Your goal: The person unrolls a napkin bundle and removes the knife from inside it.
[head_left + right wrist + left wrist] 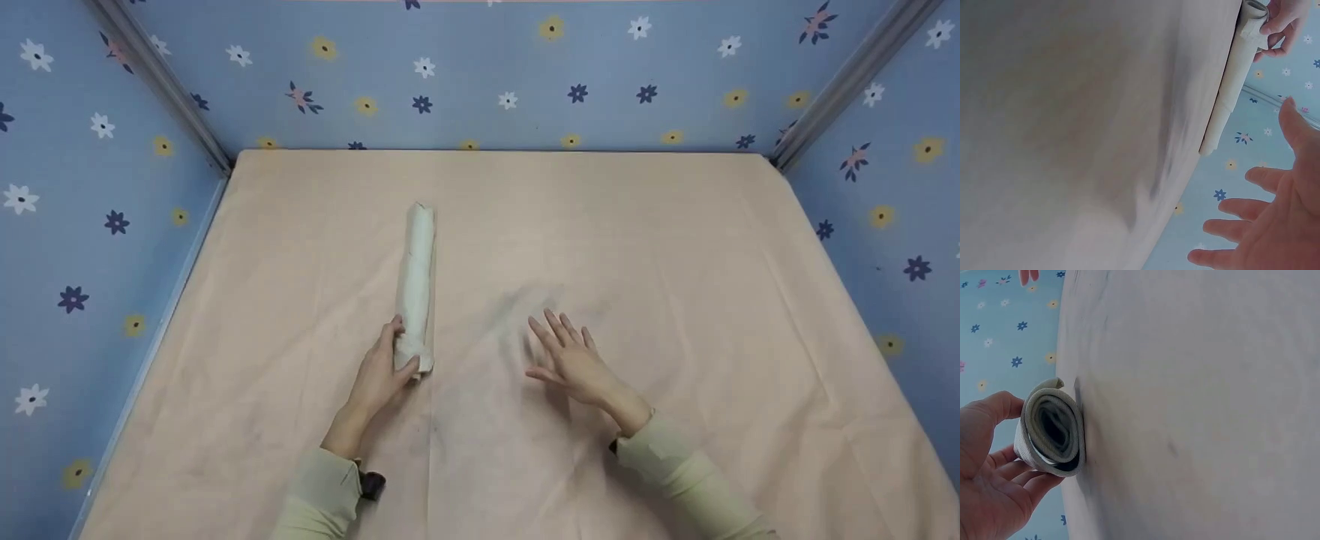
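Note:
A pale greenish-white rolled-up cloth (pixel 418 277) lies lengthwise on the table, left of centre. Its near end shows spiral layers around a dark hollow in the left wrist view, where the roll (pixel 1053 427) has a loose flap at its top edge. My left hand (pixel 381 376) holds that near end, thumb on one side and fingers on the other. Apart from the cloth, my right hand (pixel 576 367) hovers over the table to the right, fingers straight and spread, holding nothing. The right wrist view also shows the roll (pixel 1233 84) beyond that hand.
A wrinkled beige-pink cover (pixel 637 225) spreads over the table. Blue flower-patterned walls (pixel 487 75) rise at the back and both sides, with grey posts (pixel 169 86) at the back corners.

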Demonstrator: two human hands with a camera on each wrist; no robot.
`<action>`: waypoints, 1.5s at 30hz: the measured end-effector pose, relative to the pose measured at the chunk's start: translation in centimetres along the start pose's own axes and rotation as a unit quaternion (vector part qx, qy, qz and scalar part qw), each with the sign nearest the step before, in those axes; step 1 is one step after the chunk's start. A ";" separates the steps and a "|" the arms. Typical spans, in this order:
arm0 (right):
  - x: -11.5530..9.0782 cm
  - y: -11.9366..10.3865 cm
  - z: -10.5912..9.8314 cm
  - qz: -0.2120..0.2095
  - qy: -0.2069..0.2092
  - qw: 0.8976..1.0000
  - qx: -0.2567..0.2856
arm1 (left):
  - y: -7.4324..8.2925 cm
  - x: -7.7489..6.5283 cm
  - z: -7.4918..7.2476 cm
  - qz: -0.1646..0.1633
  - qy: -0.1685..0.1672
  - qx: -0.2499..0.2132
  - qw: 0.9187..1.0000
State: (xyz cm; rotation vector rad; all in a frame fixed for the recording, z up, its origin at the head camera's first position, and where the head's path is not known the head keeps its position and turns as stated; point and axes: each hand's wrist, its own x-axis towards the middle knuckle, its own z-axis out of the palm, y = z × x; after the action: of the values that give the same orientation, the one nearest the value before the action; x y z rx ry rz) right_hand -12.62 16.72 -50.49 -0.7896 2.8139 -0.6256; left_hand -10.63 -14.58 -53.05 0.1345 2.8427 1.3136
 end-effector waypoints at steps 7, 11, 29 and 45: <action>0.6 -1.0 0.5 -0.019 -0.008 1.000 -0.003 | -0.5 0.0 -0.4 -0.002 -0.007 -0.014 1.000; 1.1 -1.5 0.8 -0.026 -0.017 1.000 -0.005 | -0.8 0.0 -0.7 -0.009 -0.011 -0.010 1.000; 2.7 -3.7 2.2 -0.102 -0.039 0.994 -0.003 | -2.2 -0.7 -1.6 -0.031 -0.029 0.010 0.999; 4.3 -5.6 3.5 -0.122 -0.051 0.991 -0.020 | -3.1 -0.7 -2.5 -0.041 -0.046 0.046 0.997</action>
State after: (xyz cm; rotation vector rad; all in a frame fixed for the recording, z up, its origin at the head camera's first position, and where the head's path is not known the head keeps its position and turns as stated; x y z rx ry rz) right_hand -12.82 8.92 -51.35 -1.1501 2.6679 -0.5473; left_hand -10.26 -18.55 -53.79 0.0751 2.7994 1.1312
